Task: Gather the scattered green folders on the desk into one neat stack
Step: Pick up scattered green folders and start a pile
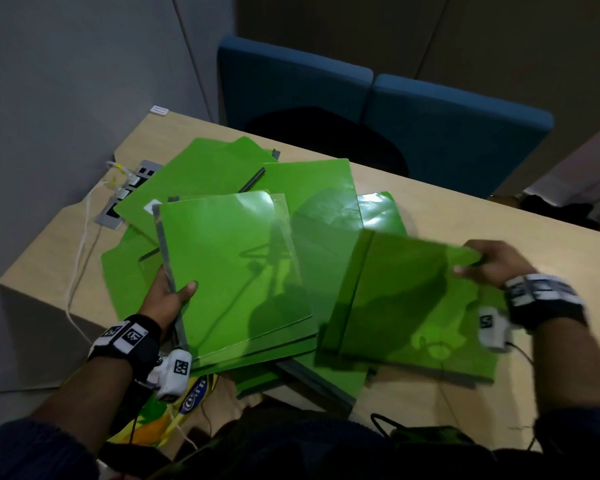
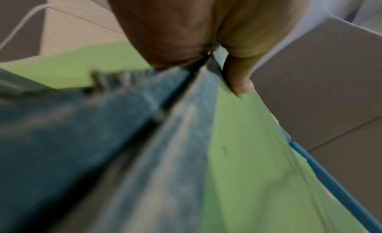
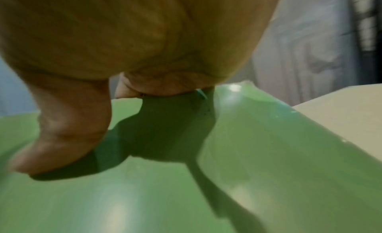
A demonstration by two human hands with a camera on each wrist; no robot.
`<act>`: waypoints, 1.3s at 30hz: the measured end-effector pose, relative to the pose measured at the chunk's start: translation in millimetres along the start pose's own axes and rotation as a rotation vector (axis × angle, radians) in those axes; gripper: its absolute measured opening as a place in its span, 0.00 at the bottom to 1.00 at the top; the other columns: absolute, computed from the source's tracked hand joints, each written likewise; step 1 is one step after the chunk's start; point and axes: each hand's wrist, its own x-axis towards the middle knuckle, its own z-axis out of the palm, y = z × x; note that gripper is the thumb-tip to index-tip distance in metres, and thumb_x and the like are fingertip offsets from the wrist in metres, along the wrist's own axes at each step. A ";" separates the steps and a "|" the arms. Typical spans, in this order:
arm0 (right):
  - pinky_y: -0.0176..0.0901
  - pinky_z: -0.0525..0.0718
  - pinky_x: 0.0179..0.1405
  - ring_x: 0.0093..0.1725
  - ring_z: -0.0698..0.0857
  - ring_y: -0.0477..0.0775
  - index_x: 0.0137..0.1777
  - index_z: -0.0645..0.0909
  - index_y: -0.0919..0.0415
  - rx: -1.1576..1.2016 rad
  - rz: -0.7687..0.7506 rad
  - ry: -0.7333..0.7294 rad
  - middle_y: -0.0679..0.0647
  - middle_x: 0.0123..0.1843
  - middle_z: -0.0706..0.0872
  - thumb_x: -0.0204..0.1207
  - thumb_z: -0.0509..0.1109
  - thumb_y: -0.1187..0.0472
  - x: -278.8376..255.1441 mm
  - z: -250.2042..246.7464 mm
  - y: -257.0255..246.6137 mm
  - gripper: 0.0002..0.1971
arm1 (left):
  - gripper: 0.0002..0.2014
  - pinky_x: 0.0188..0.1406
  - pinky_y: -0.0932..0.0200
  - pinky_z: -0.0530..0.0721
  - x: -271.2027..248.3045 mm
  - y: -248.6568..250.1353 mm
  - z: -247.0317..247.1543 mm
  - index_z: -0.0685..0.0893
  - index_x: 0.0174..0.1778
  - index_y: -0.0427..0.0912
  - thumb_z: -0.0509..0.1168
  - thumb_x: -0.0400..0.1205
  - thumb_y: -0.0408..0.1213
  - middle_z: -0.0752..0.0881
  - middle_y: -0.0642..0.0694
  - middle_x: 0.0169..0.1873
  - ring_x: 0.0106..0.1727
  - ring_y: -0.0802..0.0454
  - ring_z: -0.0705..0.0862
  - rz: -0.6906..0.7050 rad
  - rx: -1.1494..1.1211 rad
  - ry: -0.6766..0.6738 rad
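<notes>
Several green folders lie fanned across the wooden desk. My left hand grips the left spine edge of a green folder with a clear cover, thumb on top, the folder tilted up over the pile. In the left wrist view the thumb presses on that green folder beside its grey spine. My right hand pinches the far right corner of another green folder, lifted and blurred above the desk. The right wrist view shows the thumb on top of this glossy folder.
A power socket panel with white cables sits at the desk's left back, partly under folders. Blue partition screens stand behind the desk, with a dark chair back in front of them. A yellow bag lies by my lap.
</notes>
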 end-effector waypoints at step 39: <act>0.63 0.75 0.69 0.72 0.73 0.64 0.79 0.62 0.51 -0.294 -0.059 -0.147 0.60 0.73 0.72 0.59 0.77 0.30 5.4 170.9 -114.0 0.51 | 0.33 0.64 0.50 0.71 -29.4 16.5 39.8 0.64 0.78 0.44 0.68 0.79 0.24 0.76 0.46 0.66 0.67 0.46 0.73 0.012 -0.137 -0.081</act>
